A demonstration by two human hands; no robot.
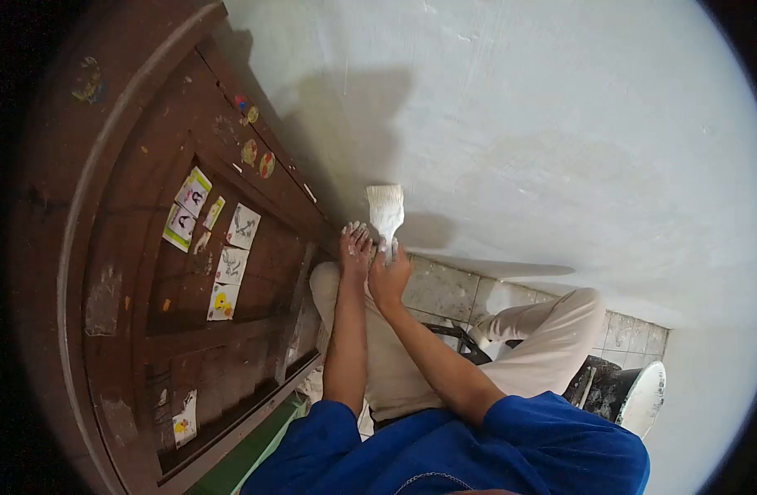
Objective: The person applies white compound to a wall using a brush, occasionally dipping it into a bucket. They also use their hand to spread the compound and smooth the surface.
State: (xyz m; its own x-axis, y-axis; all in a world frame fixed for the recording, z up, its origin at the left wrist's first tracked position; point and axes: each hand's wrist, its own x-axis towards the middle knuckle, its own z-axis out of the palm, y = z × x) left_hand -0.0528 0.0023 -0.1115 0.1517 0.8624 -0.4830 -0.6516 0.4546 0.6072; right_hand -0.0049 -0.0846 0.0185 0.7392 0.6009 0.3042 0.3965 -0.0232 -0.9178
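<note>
My right hand (391, 279) is closed around the handle of a wide paintbrush (386, 210), which is coated in white. Its pale bristles point up, in front of the light wall (510, 140). Just left of the handle is my left hand (357, 246), its fingers stretched out and smeared with white. The left hand holds nothing and is close to the edge of the brown wooden door (172, 330). Shadows of the hands and brush fall on the wall.
Several stickers and picture cards (230, 266) are stuck on the door panels. A black bucket with a white-smeared rim (647, 396) stands at the lower right. Between my bent legs (551, 334) a black frame (465, 342) shows over the tiled floor (440, 289).
</note>
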